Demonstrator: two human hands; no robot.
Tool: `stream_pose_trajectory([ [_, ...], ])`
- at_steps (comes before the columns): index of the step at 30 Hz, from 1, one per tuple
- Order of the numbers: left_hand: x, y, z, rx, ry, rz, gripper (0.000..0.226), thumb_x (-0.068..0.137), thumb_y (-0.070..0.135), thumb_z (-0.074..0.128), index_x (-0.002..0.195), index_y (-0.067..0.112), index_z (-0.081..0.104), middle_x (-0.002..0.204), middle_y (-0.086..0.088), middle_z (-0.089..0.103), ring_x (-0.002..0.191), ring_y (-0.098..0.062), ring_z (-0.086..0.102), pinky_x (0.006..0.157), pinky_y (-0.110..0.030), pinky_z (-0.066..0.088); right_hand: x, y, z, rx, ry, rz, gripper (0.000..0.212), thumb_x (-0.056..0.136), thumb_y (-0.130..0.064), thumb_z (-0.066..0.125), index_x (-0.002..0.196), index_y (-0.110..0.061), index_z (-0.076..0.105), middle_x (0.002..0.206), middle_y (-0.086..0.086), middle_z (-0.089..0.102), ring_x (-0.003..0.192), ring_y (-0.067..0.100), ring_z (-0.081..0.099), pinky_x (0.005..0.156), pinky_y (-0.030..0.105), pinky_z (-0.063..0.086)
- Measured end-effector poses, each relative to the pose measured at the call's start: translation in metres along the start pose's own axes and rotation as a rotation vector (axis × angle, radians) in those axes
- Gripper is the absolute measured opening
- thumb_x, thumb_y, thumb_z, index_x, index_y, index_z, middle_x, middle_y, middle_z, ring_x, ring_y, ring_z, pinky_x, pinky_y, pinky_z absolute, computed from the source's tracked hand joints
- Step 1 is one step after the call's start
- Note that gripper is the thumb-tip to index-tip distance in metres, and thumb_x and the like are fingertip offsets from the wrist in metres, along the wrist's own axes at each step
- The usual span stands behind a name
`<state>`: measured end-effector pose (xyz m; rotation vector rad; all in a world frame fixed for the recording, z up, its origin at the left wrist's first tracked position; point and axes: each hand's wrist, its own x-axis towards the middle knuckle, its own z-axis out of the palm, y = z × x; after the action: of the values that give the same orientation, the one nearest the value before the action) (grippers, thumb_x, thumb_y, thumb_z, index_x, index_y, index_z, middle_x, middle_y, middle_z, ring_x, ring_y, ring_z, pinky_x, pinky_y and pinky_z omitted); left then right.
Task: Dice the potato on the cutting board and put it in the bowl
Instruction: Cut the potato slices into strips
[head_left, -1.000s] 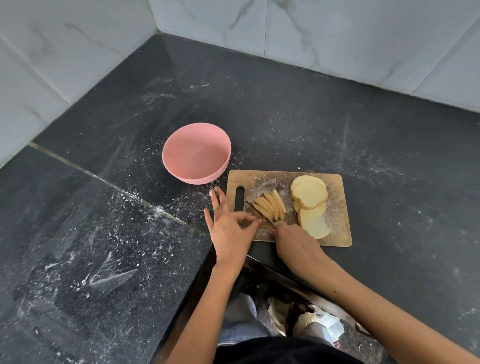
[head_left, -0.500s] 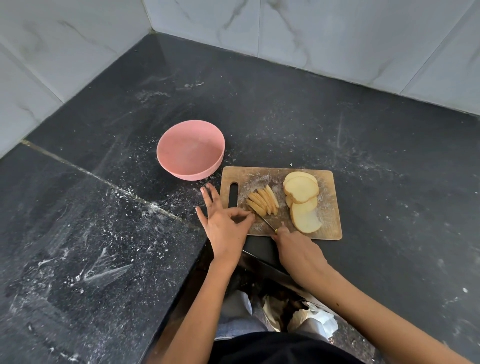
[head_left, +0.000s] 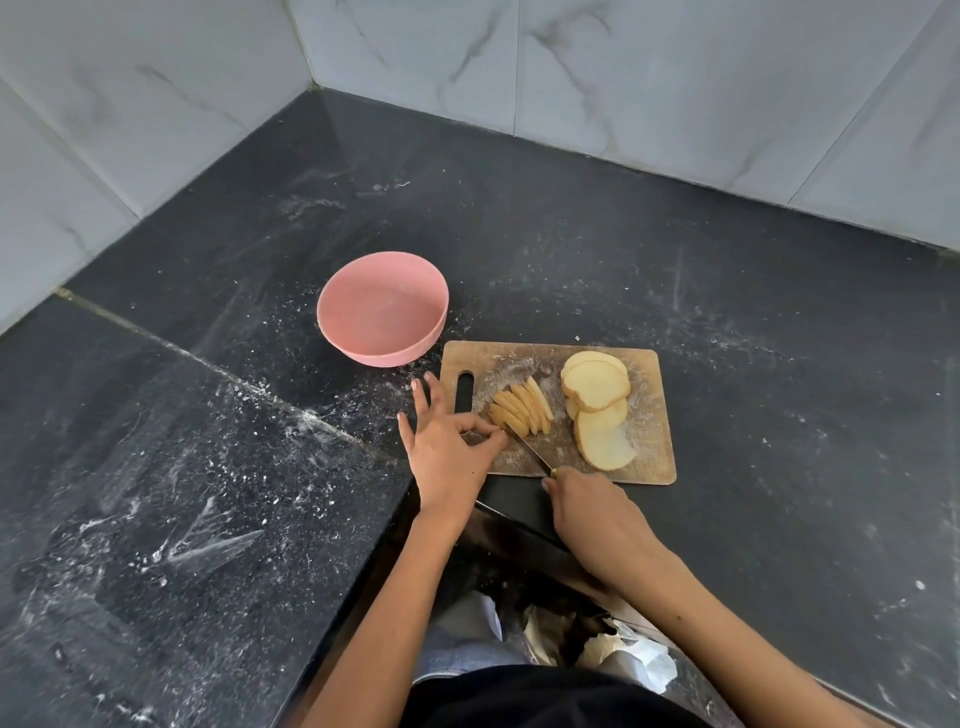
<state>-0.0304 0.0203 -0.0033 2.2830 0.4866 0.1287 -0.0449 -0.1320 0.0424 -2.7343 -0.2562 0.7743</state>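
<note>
Dark stone counter (head_left: 675, 291) in a tiled corner. On the cutting board (head_left: 649, 467), potato strips (head_left: 522, 410) beside stacked potato slices (head_left: 597, 410). Left hand (head_left: 447, 447) pinches the strips' near end, outer fingers raised; right hand (head_left: 587, 509) grips the knife (head_left: 535, 452). Pink bowl (head_left: 383, 309) stands just beside the board.

Bowl (head_left: 383, 308) left behind cutting board (head_left: 655, 415).

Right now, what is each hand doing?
Left hand: pinches the potato sticks at their near end.
Right hand: grips the knife.
</note>
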Motion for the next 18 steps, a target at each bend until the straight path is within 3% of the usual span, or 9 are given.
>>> stream_pose_trajectory([
  [4, 0.002, -0.008, -0.002, 0.034, -0.023, 0.096, 0.006, 0.077, 0.026, 0.08, 0.08, 0.025, 0.075, 0.158, -0.007, 0.022, 0.149, -0.018, 0.01, 0.119, -0.038, -0.003, 0.0, 0.007, -0.012, 0.047, -0.018, -0.044, 0.031, 0.103, -0.035, 0.032, 0.088, -0.016, 0.052, 0.091, 0.009, 0.061, 0.09, 0.029, 0.059, 0.069, 0.033, 0.04],
  [7, 0.01, -0.012, -0.011, 0.028, -0.072, 0.251, 0.031, 0.074, 0.025, 0.082, 0.103, 0.026, 0.073, 0.15, -0.002, 0.04, 0.142, -0.015, 0.032, 0.12, -0.036, 0.015, -0.003, 0.023, -0.026, 0.082, -0.019, -0.042, 0.034, 0.102, -0.035, 0.034, 0.073, -0.021, 0.044, 0.073, -0.002, 0.052, 0.072, 0.019, 0.053, 0.064, 0.031, 0.039],
  [11, 0.043, -0.003, -0.024, 0.164, -0.422, 0.6, 0.062, 0.078, 0.014, 0.078, 0.135, 0.023, 0.055, 0.147, 0.011, 0.035, 0.139, -0.006, 0.028, 0.118, -0.039, 0.023, -0.007, 0.04, -0.031, 0.191, 0.039, 0.023, 0.034, 0.101, -0.035, 0.037, 0.076, -0.017, 0.051, 0.072, -0.001, 0.055, 0.068, 0.016, 0.052, 0.064, 0.034, 0.041],
  [14, 0.072, 0.014, -0.026, 0.309, -0.641, 0.83, 0.068, 0.073, 0.005, 0.08, 0.135, 0.017, 0.054, 0.144, 0.007, 0.04, 0.14, -0.01, 0.026, 0.116, -0.035, 0.024, -0.011, 0.047, -0.028, 0.266, 0.105, 0.073, 0.036, 0.101, -0.034, 0.038, 0.077, -0.012, 0.054, 0.072, 0.004, 0.059, 0.07, 0.021, 0.057, 0.066, 0.036, 0.044],
  [18, 0.102, 0.038, -0.021, 0.553, -0.875, 0.985, 0.069, 0.071, 0.015, 0.083, 0.135, 0.017, 0.056, 0.143, 0.0, 0.049, 0.141, -0.016, 0.033, 0.112, -0.039, 0.032, -0.016, 0.05, -0.021, 0.318, 0.154, 0.106, 0.038, 0.1, -0.034, 0.039, 0.079, -0.007, 0.054, 0.072, 0.007, 0.06, 0.071, 0.023, 0.057, 0.067, 0.036, 0.044],
])
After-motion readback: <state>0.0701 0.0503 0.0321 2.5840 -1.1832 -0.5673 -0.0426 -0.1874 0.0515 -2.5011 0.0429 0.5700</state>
